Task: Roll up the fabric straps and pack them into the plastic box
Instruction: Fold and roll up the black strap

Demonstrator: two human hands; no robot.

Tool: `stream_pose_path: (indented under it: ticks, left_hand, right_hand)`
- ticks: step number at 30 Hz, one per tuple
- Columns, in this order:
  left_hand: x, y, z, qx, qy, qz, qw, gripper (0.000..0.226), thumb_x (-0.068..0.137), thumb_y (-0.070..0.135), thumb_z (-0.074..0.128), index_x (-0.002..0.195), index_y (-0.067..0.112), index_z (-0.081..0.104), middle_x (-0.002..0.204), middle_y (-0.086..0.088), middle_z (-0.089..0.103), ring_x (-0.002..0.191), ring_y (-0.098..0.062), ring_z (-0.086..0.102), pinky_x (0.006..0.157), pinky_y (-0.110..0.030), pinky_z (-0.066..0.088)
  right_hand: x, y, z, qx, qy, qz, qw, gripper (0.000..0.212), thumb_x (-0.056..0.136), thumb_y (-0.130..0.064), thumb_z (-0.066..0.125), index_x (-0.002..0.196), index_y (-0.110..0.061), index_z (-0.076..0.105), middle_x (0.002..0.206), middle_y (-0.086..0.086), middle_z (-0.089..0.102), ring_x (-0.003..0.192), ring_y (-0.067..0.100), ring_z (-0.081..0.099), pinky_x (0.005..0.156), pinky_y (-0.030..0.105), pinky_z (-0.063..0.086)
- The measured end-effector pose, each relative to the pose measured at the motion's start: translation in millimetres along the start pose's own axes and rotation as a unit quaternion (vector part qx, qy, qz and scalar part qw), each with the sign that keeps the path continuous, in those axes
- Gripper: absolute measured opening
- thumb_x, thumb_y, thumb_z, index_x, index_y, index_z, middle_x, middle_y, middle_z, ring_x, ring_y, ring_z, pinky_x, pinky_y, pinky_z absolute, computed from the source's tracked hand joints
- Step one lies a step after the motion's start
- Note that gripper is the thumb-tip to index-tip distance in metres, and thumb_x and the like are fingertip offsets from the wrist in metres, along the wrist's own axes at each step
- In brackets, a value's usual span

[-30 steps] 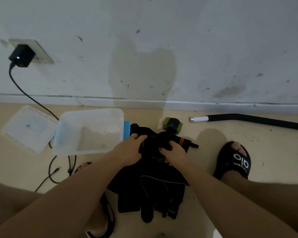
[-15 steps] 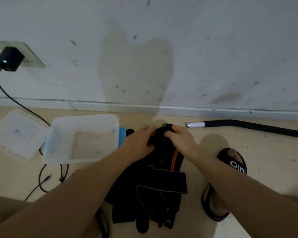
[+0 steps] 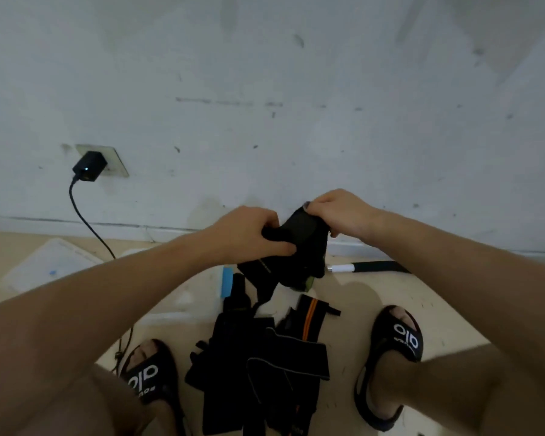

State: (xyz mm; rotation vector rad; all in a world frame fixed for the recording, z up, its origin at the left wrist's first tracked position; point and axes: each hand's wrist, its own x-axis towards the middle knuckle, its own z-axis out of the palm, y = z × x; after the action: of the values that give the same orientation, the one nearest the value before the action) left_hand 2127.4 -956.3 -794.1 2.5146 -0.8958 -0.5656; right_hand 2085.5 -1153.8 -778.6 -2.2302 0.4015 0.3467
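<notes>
I hold a black fabric strap (image 3: pixel 299 237) up in the air in front of the wall. My left hand (image 3: pixel 249 236) grips its left side with the thumb across the front. My right hand (image 3: pixel 340 215) pinches its upper right end. A pile of black straps (image 3: pixel 265 366), one with an orange stripe (image 3: pixel 310 319), lies on the floor between my feet. The clear plastic box (image 3: pixel 183 297) with a blue clip (image 3: pixel 226 280) sits left of the pile, mostly hidden behind my left forearm.
The box lid (image 3: pixel 54 269) lies on the floor at the left. A black charger (image 3: pixel 88 166) is plugged into the wall socket, its cable trailing down to the floor. A black rod with a white tip (image 3: pixel 359 266) lies along the wall. Sandalled feet flank the pile.
Both hands have lifted one strap off the pile and raised it to wall height. The camera has tilted, so the box and lid sit lower left.
</notes>
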Motion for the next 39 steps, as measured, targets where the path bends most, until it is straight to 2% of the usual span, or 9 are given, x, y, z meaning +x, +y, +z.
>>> stream_pose_path:
  ticks: [4,7,13,17,27,32,34,36,39]
  left_hand:
    - [-9,9,-20,-0.038,0.01,-0.013,0.999,0.036,0.085,0.045,0.075,0.076,0.018,0.053,0.072,0.003,0.055,0.066,-0.013,0.052,0.06,-0.027,0.036]
    - [-13,8,-24,-0.091,0.014,-0.032,0.995,0.037,0.085,0.041,0.076,0.075,0.017,0.05,0.069,0.004,0.051,0.065,-0.015,0.049,0.059,-0.025,0.035]
    - [-15,4,-33,-0.122,0.042,-0.038,0.991,0.046,0.08,0.049,0.079,0.07,0.016,0.048,0.06,0.008,0.045,0.05,-0.006,0.043,0.054,-0.023,0.033]
    - [-10,3,-43,-0.153,0.036,-0.047,0.986,0.032,0.089,0.035,0.065,0.069,0.014,0.051,0.058,0.007,0.044,0.051,-0.009,0.04,0.056,-0.027,0.033]
    - [-1,5,-61,-0.2,0.052,-0.066,0.976,0.049,0.072,0.048,0.059,0.083,0.0,0.061,0.066,-0.002,0.05,0.063,-0.015,0.048,0.066,-0.036,0.04]
    - [-6,4,-62,-0.218,0.078,-0.068,0.97,0.039,0.085,0.041,0.066,0.082,0.003,0.06,0.063,0.005,0.051,0.056,-0.007,0.047,0.061,-0.024,0.038]
    - [-5,4,-64,-0.221,0.093,-0.063,0.969,0.032,0.084,0.041,0.068,0.078,0.011,0.058,0.055,0.015,0.049,0.05,-0.001,0.045,0.053,-0.013,0.034]
    - [-1,3,-63,-0.227,0.096,-0.046,0.968,0.028,0.082,0.04,0.071,0.078,0.017,0.056,0.053,0.018,0.05,0.05,0.001,0.048,0.05,-0.011,0.036]
    - [3,4,-64,-0.236,0.085,-0.015,0.968,0.031,0.081,0.041,0.077,0.083,0.018,0.056,0.062,0.014,0.057,0.056,0.001,0.053,0.054,-0.013,0.039]
  right_hand:
    - [-7,-7,-2,0.039,-0.001,0.0,0.999,0.04,0.099,-0.023,0.057,0.064,-0.013,0.04,0.062,0.005,0.039,0.06,0.018,0.038,0.062,0.029,0.031]
    - [-8,-12,0,0.107,0.008,0.011,0.994,0.017,0.096,-0.026,0.061,0.085,-0.015,0.053,0.081,0.008,0.047,0.076,0.022,0.044,0.075,0.033,0.034]
    - [0,-34,-1,0.171,-0.012,0.0,0.985,0.024,0.099,-0.029,0.061,0.084,-0.009,0.06,0.078,0.005,0.059,0.074,0.019,0.057,0.074,0.033,0.044]
    - [7,-38,-6,0.171,-0.04,-0.008,0.984,0.027,0.1,-0.031,0.06,0.098,-0.005,0.067,0.087,0.012,0.062,0.081,0.022,0.062,0.074,0.035,0.045]
    - [11,-47,-6,0.274,-0.038,0.026,0.961,0.031,0.102,-0.033,0.056,0.098,-0.006,0.07,0.084,0.012,0.07,0.074,0.023,0.069,0.072,0.036,0.054]
    - [-3,-47,-5,0.315,-0.061,0.053,0.946,0.048,0.101,-0.055,0.05,0.113,-0.015,0.074,0.107,0.008,0.078,0.098,0.022,0.075,0.085,0.032,0.058]
    - [-10,-48,-13,0.327,-0.086,0.032,0.941,0.047,0.102,-0.054,0.049,0.116,-0.015,0.073,0.11,0.01,0.076,0.099,0.022,0.074,0.084,0.032,0.057]
    - [-17,-47,-18,0.337,-0.088,0.015,0.937,0.04,0.103,-0.046,0.053,0.117,-0.015,0.072,0.107,0.01,0.077,0.093,0.021,0.075,0.072,0.029,0.057]
    - [-23,-45,-18,0.372,-0.054,0.025,0.927,0.032,0.104,-0.041,0.053,0.116,-0.019,0.073,0.107,0.007,0.078,0.097,0.024,0.076,0.075,0.033,0.058]
